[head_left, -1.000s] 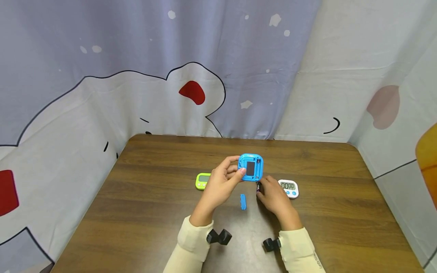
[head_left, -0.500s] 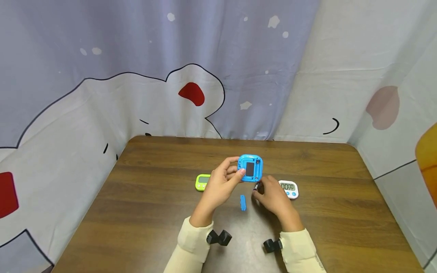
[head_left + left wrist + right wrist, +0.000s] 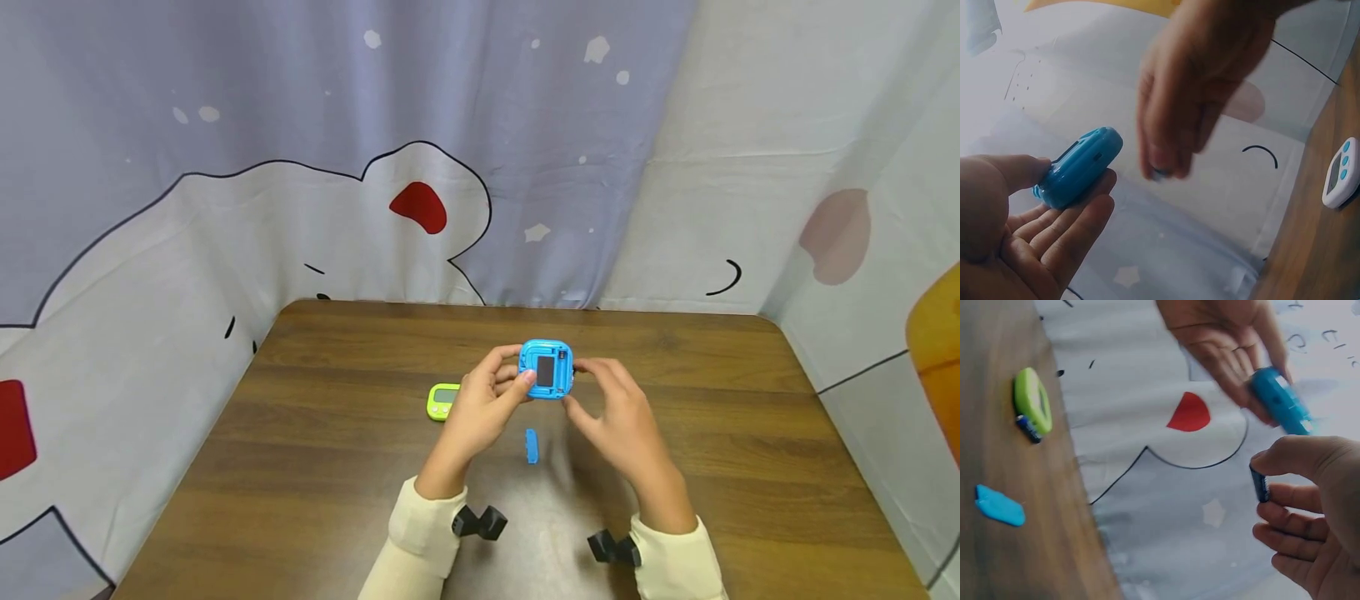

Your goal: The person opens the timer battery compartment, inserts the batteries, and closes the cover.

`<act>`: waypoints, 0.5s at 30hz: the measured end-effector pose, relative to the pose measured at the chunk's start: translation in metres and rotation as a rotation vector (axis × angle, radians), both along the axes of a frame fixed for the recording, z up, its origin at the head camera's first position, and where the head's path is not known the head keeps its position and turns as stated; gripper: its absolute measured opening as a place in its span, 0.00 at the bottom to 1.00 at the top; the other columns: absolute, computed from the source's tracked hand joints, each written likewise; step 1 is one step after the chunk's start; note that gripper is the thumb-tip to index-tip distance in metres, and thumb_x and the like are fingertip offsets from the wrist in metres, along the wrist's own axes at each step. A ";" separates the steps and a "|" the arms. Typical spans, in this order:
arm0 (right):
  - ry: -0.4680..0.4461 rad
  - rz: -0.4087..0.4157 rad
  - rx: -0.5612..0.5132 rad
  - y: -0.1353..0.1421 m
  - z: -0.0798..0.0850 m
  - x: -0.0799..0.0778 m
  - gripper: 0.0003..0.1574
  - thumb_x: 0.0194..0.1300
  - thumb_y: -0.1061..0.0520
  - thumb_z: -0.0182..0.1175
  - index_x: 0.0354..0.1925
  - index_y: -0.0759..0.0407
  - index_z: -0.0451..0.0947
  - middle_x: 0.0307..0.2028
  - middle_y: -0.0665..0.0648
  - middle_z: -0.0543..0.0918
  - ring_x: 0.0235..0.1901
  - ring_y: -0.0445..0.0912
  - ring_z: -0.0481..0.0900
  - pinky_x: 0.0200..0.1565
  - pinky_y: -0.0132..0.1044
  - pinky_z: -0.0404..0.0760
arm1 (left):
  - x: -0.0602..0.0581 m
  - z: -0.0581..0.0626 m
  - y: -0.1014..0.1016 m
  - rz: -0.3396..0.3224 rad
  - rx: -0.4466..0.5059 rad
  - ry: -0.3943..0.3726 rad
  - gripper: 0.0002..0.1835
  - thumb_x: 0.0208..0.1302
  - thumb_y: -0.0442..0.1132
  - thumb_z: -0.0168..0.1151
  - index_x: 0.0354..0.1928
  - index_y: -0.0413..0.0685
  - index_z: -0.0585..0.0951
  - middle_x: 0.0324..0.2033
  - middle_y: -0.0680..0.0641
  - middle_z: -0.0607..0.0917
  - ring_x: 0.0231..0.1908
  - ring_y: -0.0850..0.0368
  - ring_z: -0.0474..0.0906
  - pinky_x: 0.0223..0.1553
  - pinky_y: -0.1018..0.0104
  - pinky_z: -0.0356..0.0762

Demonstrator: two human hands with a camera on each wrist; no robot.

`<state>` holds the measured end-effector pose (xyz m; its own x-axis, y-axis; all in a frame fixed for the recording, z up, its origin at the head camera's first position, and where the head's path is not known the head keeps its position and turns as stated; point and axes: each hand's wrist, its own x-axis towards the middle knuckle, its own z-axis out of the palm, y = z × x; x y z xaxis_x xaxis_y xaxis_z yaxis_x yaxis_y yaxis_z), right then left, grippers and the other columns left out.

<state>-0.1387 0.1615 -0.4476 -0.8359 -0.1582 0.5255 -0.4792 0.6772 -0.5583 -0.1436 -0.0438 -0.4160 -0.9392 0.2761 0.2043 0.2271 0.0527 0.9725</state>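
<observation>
My left hand (image 3: 480, 408) holds a blue digital timer (image 3: 547, 369) between thumb and fingers, its back with the uncovered battery compartment turned toward the head camera. Close to the timer's right side is my right hand (image 3: 622, 425). In the right wrist view its thumb and fingers pinch a small dark battery (image 3: 1259, 483), apart from the timer. Below the hands, a blue battery cover (image 3: 532, 447) lies on the table.
A green timer (image 3: 441, 402) lies on the table behind my left hand, with another battery (image 3: 1028, 429) beside it. The white timer (image 3: 1342, 174) is on the table too, hidden in the head view. Curtains surround the wooden table (image 3: 337, 467).
My right hand has lifted the battery from the table, up beside the blue timer. It now covers the white timer in the head view. The left hand stays nearly still.
</observation>
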 end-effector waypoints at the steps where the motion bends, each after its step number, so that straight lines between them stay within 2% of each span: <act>1: 0.026 0.004 -0.015 0.000 0.003 0.001 0.30 0.52 0.59 0.73 0.54 0.61 0.77 0.49 0.57 0.79 0.50 0.53 0.78 0.51 0.51 0.78 | -0.002 -0.004 0.000 0.004 0.006 -0.003 0.22 0.71 0.35 0.57 0.63 0.36 0.69 0.45 0.36 0.84 0.43 0.48 0.85 0.43 0.62 0.83; 4: 0.097 0.014 -0.059 0.001 0.010 0.004 0.31 0.52 0.59 0.73 0.55 0.61 0.77 0.50 0.57 0.79 0.50 0.52 0.78 0.52 0.48 0.77 | -0.007 -0.015 -0.001 0.013 0.025 -0.011 0.22 0.71 0.37 0.58 0.63 0.39 0.70 0.45 0.37 0.85 0.43 0.49 0.85 0.43 0.61 0.83; 11: 0.186 0.111 -0.220 0.000 0.017 0.007 0.32 0.51 0.67 0.71 0.57 0.63 0.76 0.50 0.58 0.77 0.45 0.49 0.80 0.51 0.32 0.78 | -0.008 -0.018 -0.001 0.026 0.031 0.002 0.22 0.70 0.43 0.60 0.61 0.43 0.72 0.43 0.40 0.86 0.41 0.52 0.86 0.42 0.63 0.83; 15: 0.213 0.132 -0.196 -0.001 0.018 0.008 0.33 0.51 0.65 0.71 0.57 0.61 0.77 0.50 0.57 0.77 0.43 0.46 0.80 0.50 0.29 0.78 | -0.008 -0.019 0.000 0.027 0.020 0.007 0.22 0.70 0.44 0.60 0.61 0.43 0.71 0.43 0.40 0.86 0.41 0.53 0.86 0.41 0.63 0.83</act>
